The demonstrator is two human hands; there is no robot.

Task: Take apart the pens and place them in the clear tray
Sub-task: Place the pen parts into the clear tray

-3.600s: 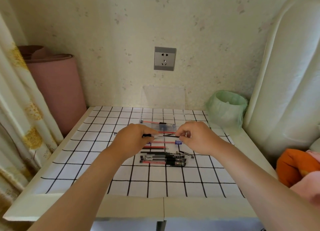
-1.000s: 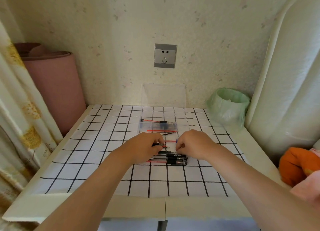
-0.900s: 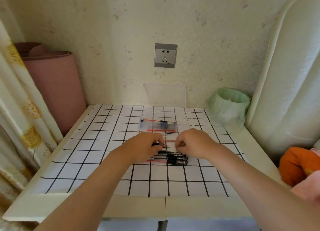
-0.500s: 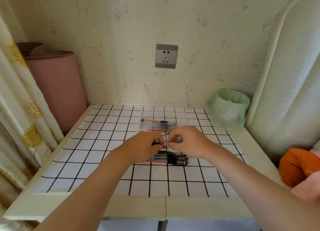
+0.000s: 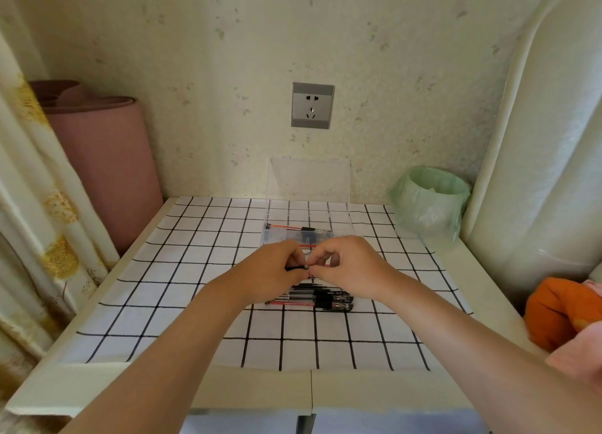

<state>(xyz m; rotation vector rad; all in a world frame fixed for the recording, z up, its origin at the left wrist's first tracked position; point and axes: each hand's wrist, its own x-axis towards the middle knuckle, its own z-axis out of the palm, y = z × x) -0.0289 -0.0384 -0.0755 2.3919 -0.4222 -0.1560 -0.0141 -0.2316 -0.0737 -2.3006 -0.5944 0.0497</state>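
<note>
You work over a white tablecloth (image 5: 182, 270) ruled with a black grid. The pen (image 5: 294, 267) you hold shows black; the pens (image 5: 312, 300) lying nearer you are black and red. The clear tray (image 5: 342, 228) shows red and black pieces. Left: a dusty-pink rolled mat (image 5: 104, 160) and a cream curtain (image 5: 42, 189) with yellow flowers. Far right: a pale green bag (image 5: 426, 202).

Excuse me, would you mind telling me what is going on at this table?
A person is taking a pen apart over the checked table. The left hand grips its dark end and the right hand pinches the other end, the two hands close together. Behind them, the clear tray already holds some parts, including a red refill. A pile of pens lies on the table just in front of the hands.
</note>
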